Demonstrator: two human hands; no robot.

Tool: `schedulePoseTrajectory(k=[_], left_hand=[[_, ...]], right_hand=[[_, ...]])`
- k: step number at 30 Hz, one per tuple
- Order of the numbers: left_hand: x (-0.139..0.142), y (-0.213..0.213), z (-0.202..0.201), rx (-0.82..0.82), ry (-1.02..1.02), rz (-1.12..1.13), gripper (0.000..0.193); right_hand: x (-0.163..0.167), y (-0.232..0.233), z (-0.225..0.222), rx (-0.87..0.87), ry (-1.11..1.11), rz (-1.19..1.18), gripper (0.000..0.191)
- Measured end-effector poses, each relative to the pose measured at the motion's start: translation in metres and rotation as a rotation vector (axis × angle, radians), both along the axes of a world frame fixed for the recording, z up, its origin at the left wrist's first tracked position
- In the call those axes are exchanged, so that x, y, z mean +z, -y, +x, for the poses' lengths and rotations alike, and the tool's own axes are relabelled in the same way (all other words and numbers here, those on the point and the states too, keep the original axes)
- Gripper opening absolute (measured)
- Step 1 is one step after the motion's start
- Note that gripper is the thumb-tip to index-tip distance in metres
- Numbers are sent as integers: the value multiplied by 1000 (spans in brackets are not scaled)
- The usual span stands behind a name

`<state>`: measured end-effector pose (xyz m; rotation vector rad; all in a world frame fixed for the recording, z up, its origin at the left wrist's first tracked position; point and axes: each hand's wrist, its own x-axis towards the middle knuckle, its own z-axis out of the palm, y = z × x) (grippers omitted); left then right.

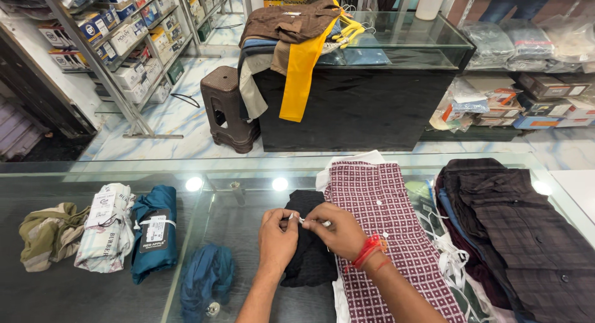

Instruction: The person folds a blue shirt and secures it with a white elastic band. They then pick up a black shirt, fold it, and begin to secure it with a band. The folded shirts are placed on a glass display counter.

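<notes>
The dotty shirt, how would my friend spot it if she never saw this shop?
Look at the glass counter nearest the camera. Just right of both hands, the right hand resting on it, lies the shirt. It is maroon with tiny white dots and white buttons, while the pile on its right is dark checked cloth.

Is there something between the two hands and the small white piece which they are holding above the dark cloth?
Nothing visible. The left hand and the right hand both pinch the small white piece directly, above the black cloth beside the maroon patterned shirt.
</notes>
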<state>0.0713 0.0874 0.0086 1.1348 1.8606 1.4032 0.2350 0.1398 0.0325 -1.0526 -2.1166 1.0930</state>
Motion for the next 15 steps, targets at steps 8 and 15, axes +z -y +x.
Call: schedulePoseTrajectory(k=[8,15], left_hand=[[9,2,4,26,-25,-62,16],[15,5,8,-28,-32,-39,14]], right_hand=[[-49,-27,1,-165,-577,-726,34],[-9,-26,-2,-127,240,-90,33]])
